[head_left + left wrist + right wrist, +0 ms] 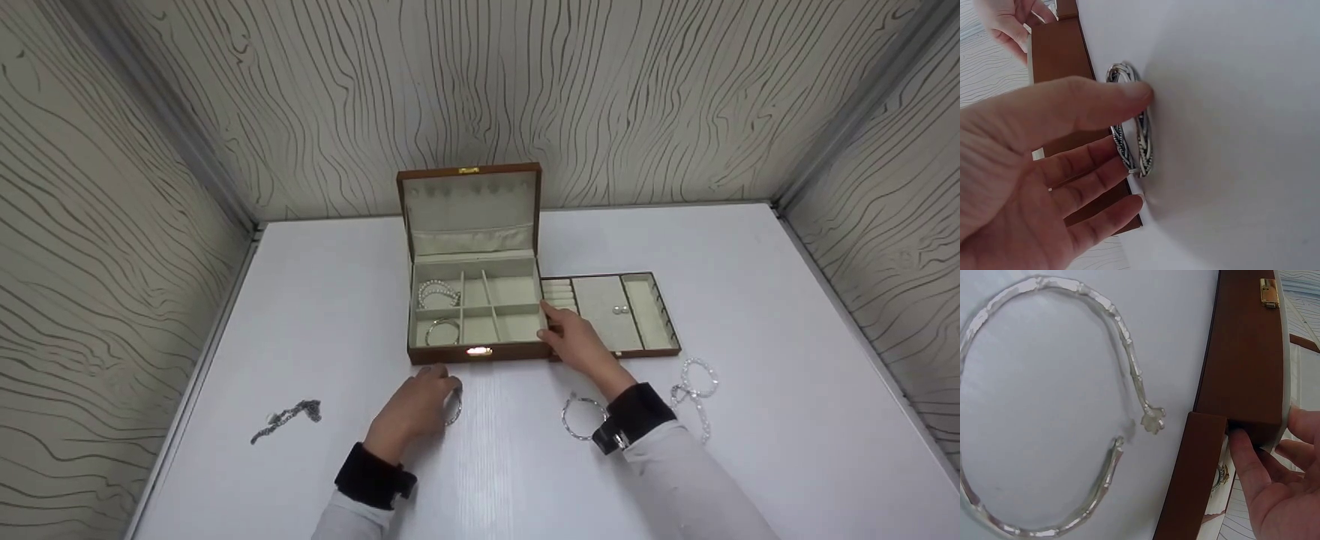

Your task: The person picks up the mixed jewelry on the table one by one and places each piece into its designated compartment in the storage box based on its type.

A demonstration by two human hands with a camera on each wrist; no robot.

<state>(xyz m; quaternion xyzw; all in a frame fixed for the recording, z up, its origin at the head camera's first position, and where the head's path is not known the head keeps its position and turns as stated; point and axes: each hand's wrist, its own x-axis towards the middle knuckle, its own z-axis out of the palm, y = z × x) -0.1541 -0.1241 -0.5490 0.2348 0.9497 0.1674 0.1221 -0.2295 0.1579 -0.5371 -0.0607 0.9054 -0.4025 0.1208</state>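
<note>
My left hand (411, 405) is just in front of the brown jewelry box (442, 355). It pinches a braided silver bracelet (1144, 140) between thumb and fingers, close to the white tabletop. My right hand (577, 337) grips the right wall of the box, with fingertips at its front corner. The lid (472, 202) stands raised. Inside the compartments lie a beaded bracelet (439, 283) at back left and a thin bangle (435, 324) at front left. From the box's right side extends a shallow tray (651, 351) with two pearl-like studs (620, 309).
An open-ended silver cuff bracelet (1129, 337) lies near my right wrist. Clear beaded strands (715, 384) rest farther right. A dark silver chain (292, 414) is at the left of the table. Wood-patterned walls (330, 105) enclose the back and sides.
</note>
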